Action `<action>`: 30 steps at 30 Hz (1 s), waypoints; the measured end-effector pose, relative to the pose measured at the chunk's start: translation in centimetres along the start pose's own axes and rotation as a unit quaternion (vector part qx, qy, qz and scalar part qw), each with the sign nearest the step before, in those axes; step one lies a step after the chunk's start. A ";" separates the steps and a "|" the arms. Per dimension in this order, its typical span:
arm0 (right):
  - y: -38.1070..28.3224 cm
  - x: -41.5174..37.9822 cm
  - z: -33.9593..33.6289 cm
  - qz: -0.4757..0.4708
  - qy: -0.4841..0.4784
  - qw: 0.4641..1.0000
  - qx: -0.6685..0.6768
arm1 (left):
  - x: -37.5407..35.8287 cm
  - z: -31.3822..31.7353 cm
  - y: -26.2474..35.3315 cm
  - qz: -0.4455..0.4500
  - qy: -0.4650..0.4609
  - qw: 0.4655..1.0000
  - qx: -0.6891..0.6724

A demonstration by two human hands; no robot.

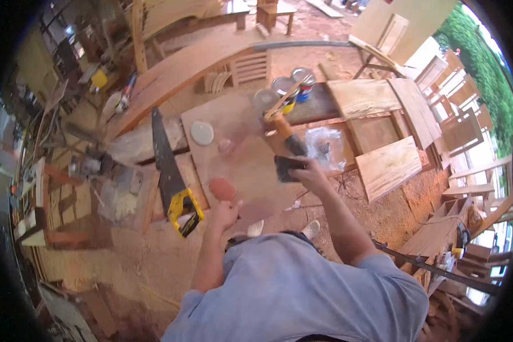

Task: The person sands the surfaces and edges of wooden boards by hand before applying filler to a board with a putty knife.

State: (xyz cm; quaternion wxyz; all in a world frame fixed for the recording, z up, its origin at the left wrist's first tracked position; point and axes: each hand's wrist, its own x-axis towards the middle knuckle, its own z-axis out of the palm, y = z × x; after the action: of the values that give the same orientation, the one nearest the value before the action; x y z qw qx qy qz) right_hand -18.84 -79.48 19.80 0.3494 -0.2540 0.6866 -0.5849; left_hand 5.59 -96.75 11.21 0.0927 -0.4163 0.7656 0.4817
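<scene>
A handsaw with a yellow handle is laid just left of a wide brown board, its blade pointed away from the wearer. To the right of the saw's handle, a round reddish disc is held at its near edge in the left hand, over the near part of the board; the fingers are closed narrowly on it, though their exact placing cannot be told. Farther right of the saw, past the disc, a dark block is gripped in the right hand, with the fingers bent about its right side. Whether the block is pressed to the board cannot be told.

Near the saw's blade, on its right, a pale round disc is set on the far left part of the board. Well to the right of the blade, an orange-and-dark tool is seen beside a clear plastic bag. Beyond that tool, farther from the saw, paint cans are stood together. Pale planks are laid farthest right of the saw.
</scene>
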 end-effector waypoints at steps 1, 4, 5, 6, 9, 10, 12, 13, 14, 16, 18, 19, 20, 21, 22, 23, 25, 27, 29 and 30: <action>-0.5 0.5 0.7 -0.039 0.004 0.972 -0.230 | -1.2 -1.0 0.6 0.011 0.002 1.000 -0.019; -0.5 2.7 2.5 -0.111 0.015 0.927 -0.358 | -1.0 -1.5 -1.8 0.002 0.023 1.000 0.005; -0.1 3.6 2.9 -0.113 -0.005 0.920 -0.376 | -1.1 -1.8 -2.0 -0.008 0.021 1.000 0.002; 0.2 4.3 3.4 -0.115 -0.023 0.911 -0.394 | -1.3 -2.1 -2.0 -0.025 0.011 1.000 0.011; 0.7 5.7 6.2 -0.186 -0.181 0.860 -0.439 | -2.0 -3.2 -0.9 -0.067 -0.034 0.997 0.032; 1.3 6.3 7.4 -0.183 -0.189 0.859 -0.439 | -2.3 -3.2 -1.0 -0.086 -0.067 0.993 0.049; 2.1 7.6 9.8 -0.194 -0.206 0.811 -0.511 | -2.2 -1.9 -2.0 -0.083 -0.064 0.993 0.059; 1.8 8.7 10.8 -0.195 -0.210 0.809 -0.514 | -1.7 -1.4 -2.6 -0.073 -0.057 0.993 0.076; 1.3 9.9 11.7 -0.171 -0.177 0.826 -0.508 | -1.4 -0.7 -3.3 -0.072 -0.055 0.993 0.072; 0.6 12.1 13.1 -0.147 -0.147 0.840 -0.502 | -1.2 0.5 -4.8 0.041 -0.001 0.982 0.187; 0.0 14.1 14.3 -0.111 -0.144 0.794 -0.580 | -2.1 -0.4 -3.4 -0.006 -0.032 0.992 0.123; -0.4 14.5 14.9 -0.114 -0.150 0.791 -0.582 | -2.5 -0.7 -2.8 -0.050 -0.065 0.995 0.061; -0.8 14.8 15.4 -0.116 -0.151 0.783 -0.593 | -2.6 -0.9 -2.7 -0.054 -0.062 0.995 0.055; -1.0 14.9 16.0 -0.115 -0.154 0.775 -0.602 | -2.9 -0.9 -2.7 -0.057 -0.060 0.996 0.043; -0.7 15.5 16.2 -0.117 -0.162 0.772 -0.604 | -3.1 -0.9 -2.9 -0.060 -0.057 0.996 0.031; -0.5 16.2 16.4 -0.085 -0.166 0.763 -0.619 | -3.0 -0.5 -3.6 -0.065 -0.055 0.996 0.025; -0.2 16.7 17.2 -0.058 -0.173 0.752 -0.633 | -2.6 0.2 -4.8 -0.017 -0.027 0.999 -0.007; -0.6 16.7 17.6 -0.045 -0.157 0.757 -0.633 | -2.5 0.5 -4.9 -0.008 0.008 1.000 -0.004; -0.3 17.7 17.6 -0.064 -0.179 0.744 -0.640 | -2.9 0.3 -4.2 0.002 0.036 0.999 0.004; -0.2 18.3 17.4 -0.081 -0.198 0.733 -0.646 | -3.0 0.0 -3.6 -0.019 0.030 0.999 -0.014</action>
State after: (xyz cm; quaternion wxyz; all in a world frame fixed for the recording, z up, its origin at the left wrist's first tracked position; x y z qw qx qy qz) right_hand -16.79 -104.22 15.39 0.1804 -0.5834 0.7910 0.0371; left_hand 10.11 -95.81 10.40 0.0733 -0.4464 0.7530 0.4779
